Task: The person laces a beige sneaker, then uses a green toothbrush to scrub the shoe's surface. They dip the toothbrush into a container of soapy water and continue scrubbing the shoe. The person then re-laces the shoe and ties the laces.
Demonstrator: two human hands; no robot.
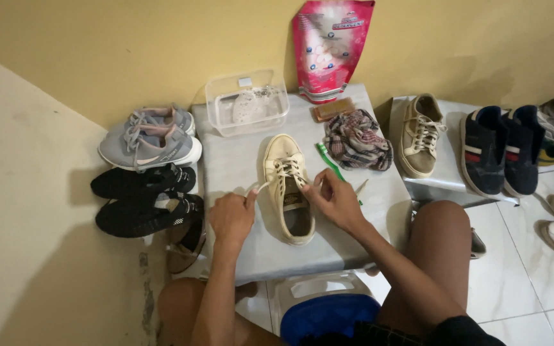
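— Cream canvas shoe (288, 187) lies toe-away in the middle of the grey table (232, 166). What do the hands show?

— Left hand (231, 218) pinches a lace end (259, 188) drawn out to the shoe's left side. Right hand (333, 197) is closed on the lacing at the shoe's right edge. Both are grasping; neither is slack.

— Step in hand?

— By judgement, lace work at the upper eyelets. Whether threading or unthreading cannot be told. The next pull appears to call for a steady shoe and a firm pinch on the thin lace tip.

— Surroundings on the surface?

— Green toothbrush (329, 161) lies just beside the right hand, a checked cloth (358, 141) behind it, a brown block (333, 109) and a clear tub (247, 102) at the far edge, a pink pouch (329, 48) leaning on the yellow wall (129, 45).

— Room?

— White tiled floor (533, 282). Grey trainers (152, 138) and black shoes (142, 198) sit left; the matching cream shoe (420, 136) and navy pair (501, 150) rest on a second stand (447, 176) to the right. A blue-and-white container (322, 304) stands between the person's knees.
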